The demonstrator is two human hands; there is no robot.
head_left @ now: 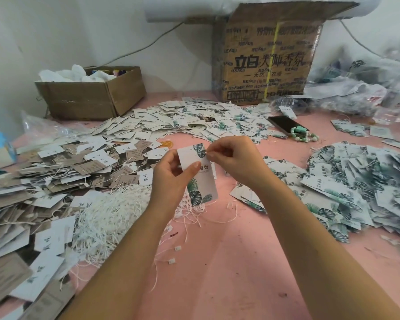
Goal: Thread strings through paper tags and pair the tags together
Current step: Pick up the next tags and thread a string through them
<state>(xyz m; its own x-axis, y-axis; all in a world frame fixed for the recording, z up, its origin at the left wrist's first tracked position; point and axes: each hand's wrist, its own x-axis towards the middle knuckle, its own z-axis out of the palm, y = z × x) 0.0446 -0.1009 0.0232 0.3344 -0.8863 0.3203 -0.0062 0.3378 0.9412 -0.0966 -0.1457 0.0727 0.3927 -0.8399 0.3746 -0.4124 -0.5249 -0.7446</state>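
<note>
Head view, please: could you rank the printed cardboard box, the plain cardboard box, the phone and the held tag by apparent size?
1. printed cardboard box
2. plain cardboard box
3. held tag, then phone, though unsure: the tag is much nearer the camera.

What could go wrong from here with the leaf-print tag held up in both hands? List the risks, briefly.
The right hand pinches the top of the white leaf-printed paper tag, which the left hand grips by one side; a hard tug might tear it.
The tangled heap of loose white strings lies just below; pulling one may drag others along.
A finished tag could land by mistake in the pile of brown and white paper tags at the left.
</note>
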